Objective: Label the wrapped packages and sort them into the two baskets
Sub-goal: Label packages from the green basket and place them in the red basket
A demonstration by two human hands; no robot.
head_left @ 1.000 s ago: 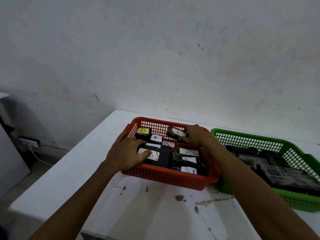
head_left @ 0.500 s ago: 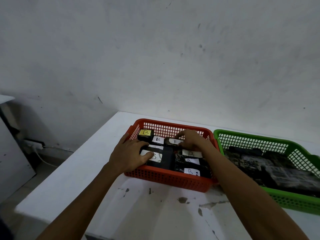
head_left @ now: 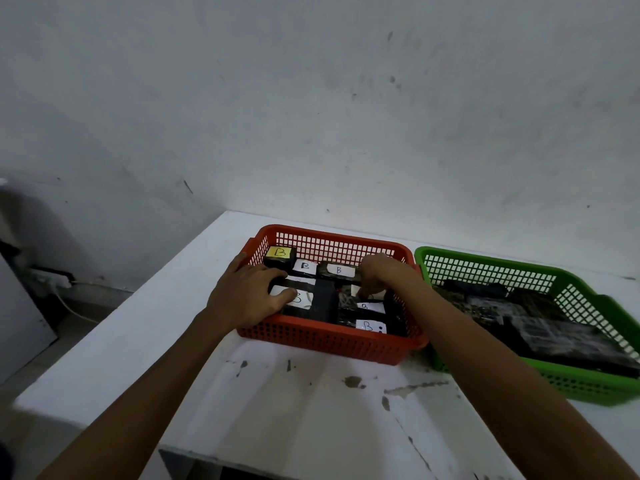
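Note:
The red basket (head_left: 325, 341) holds several black wrapped packages with white "B" labels, plus one with a yellow "B" label (head_left: 280, 252) at its back left corner. My left hand (head_left: 247, 296) lies flat on the front left package (head_left: 298, 299), fingers spread over its label. My right hand (head_left: 381, 275) is at the basket's back right. Its fingers curl round the right end of a labelled package (head_left: 337, 270), which lies in the back row. The green basket (head_left: 485, 268) to the right holds dark wrapped packages with no labels showing.
Both baskets stand side by side on a white stained table (head_left: 311, 410) against a grey wall. The table's left edge drops to the floor, where a power strip (head_left: 52, 277) and a cable lie. Bare tabletop lies in front of the baskets.
My right hand brought the labelled package down from above the basket and set it in the back row. My left hand stayed on the front left package.

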